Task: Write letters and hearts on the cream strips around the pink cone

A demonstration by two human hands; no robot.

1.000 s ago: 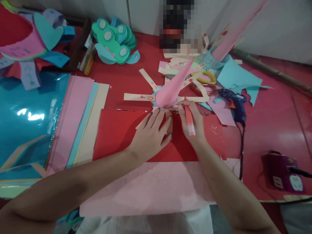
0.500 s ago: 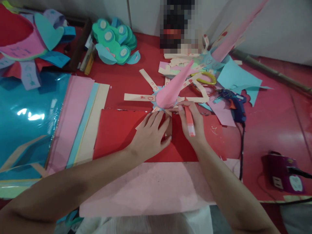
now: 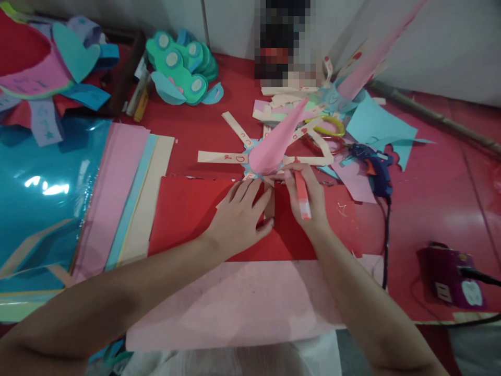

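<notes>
At the far edge of a red sheet (image 3: 188, 209), a pink paper cone (image 3: 276, 143) slants above lettered cream strips (image 3: 223, 157). The left hand (image 3: 237, 219), fingers spread, rests over the near strips; the right hand (image 3: 314, 201) grips a red marker (image 3: 301, 188). Clean strokes probably need flat, firmly pinned paper and light pressure.
</notes>
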